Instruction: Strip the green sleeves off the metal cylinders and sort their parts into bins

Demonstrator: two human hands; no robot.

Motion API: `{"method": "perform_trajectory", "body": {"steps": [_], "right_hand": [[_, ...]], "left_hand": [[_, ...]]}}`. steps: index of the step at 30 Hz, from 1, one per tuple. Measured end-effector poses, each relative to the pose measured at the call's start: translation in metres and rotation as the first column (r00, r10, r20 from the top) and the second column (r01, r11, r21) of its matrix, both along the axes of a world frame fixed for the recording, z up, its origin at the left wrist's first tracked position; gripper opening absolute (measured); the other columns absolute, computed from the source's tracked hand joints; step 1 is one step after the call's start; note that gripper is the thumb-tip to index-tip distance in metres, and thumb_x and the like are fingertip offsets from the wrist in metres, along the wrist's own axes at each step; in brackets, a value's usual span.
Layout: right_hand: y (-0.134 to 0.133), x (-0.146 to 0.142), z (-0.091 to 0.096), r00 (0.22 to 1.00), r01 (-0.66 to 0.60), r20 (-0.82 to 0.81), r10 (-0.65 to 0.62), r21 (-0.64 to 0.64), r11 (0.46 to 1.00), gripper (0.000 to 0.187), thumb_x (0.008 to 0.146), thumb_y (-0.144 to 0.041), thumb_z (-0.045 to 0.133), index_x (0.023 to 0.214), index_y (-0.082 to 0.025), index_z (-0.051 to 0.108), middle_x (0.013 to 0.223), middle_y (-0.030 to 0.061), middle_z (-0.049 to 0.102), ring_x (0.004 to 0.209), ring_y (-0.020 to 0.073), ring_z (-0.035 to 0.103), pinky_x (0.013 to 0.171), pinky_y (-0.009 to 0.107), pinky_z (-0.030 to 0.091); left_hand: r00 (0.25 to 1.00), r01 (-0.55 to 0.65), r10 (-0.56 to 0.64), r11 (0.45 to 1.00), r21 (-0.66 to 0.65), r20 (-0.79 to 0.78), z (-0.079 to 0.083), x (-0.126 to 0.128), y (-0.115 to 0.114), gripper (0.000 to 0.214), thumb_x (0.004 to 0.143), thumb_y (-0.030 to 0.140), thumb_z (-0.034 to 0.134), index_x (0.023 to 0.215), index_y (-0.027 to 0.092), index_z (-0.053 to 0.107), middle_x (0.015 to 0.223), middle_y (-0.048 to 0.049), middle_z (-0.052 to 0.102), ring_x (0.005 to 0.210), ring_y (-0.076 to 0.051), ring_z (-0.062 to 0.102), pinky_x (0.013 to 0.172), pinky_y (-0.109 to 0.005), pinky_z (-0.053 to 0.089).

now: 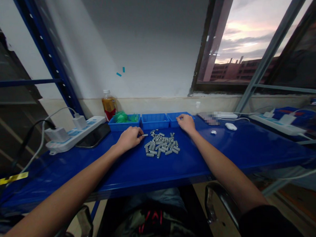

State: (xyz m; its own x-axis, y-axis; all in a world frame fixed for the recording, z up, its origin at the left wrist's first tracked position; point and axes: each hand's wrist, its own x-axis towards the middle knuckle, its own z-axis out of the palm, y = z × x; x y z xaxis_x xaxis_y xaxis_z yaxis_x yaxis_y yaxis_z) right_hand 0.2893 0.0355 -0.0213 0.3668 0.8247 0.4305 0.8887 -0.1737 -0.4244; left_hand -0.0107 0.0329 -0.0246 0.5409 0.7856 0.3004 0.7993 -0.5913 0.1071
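A loose pile of small grey metal cylinders [159, 146] lies on the blue table in front of me. At its left edge my left hand [129, 138] pinches one metal cylinder [145, 135] between thumb and fingertips. My right hand [186, 123] is at the front right of the right blue bin [173, 120], its fingertips closed together over the bin. Whatever those fingertips hold, if anything, is too small to make out. Beside that bin stands the middle blue bin [155, 126]. The left blue bin [124, 126] holds crumpled green plastic [123, 117].
A drink bottle [109, 105] stands behind the left bin. On the left are a dark phone [93, 136] and a power strip [70, 139]. To the right lie a white earphone case [231, 126], an earbud [213, 132] and another power strip [277, 124] with cables.
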Motion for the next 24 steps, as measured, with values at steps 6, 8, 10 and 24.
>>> {"method": "perform_trajectory", "body": {"steps": [6,8,10,24], "right_hand": [[-0.008,-0.011,0.006,0.998,-0.065,0.013,0.065,0.069,0.995,0.031,0.084,-0.037,0.047,0.091,-0.018,0.07,0.081,0.0085,0.069,0.079,0.0197,0.062,0.069,0.027,0.041],[-0.014,-0.024,0.009,0.982,-0.189,0.021,0.188,0.109,0.976,0.031,0.085,-0.036,0.046,0.089,-0.017,0.07,0.075,0.0065,0.068,0.072,0.0176,0.06,0.065,0.026,0.039],[-0.021,-0.041,0.011,0.932,-0.363,0.024,0.363,0.119,0.924,0.031,0.086,-0.036,0.046,0.087,-0.017,0.07,0.069,0.0042,0.066,0.064,0.0152,0.057,0.061,0.025,0.036],[-0.041,-0.091,0.005,0.598,-0.74,-0.323,0.733,0.13,0.66,0.022,0.08,-0.033,0.054,0.081,-0.013,0.061,0.062,-0.0019,0.054,0.057,0.0096,0.046,0.056,0.022,0.034]], "left_hand": [[0.991,0.057,-0.058,0.998,0.013,0.12,-0.001,0.002,0.002,0.019,0.08,0.033,0.053,0.09,0.02,0.062,0.092,-0.0055,0.068,0.088,-0.022,0.059,0.075,-0.032,0.044],[0.982,0.082,-0.086,0.996,0.032,0.165,-0.001,0.003,0.001,0.018,0.081,0.033,0.053,0.09,0.019,0.061,0.09,-0.0056,0.067,0.086,-0.022,0.059,0.075,-0.032,0.044],[0.971,0.113,-0.122,0.992,0.055,0.207,0.001,0.006,-0.002,0.018,0.081,0.032,0.053,0.09,0.019,0.06,0.089,-0.0055,0.067,0.085,-0.021,0.059,0.076,-0.032,0.043],[0.893,0.218,-0.256,0.966,0.141,0.37,0.013,0.016,-0.022,0.023,0.084,0.032,0.051,0.096,0.016,0.059,0.091,-0.007,0.065,0.089,-0.021,0.057,0.081,-0.034,0.043]]}}
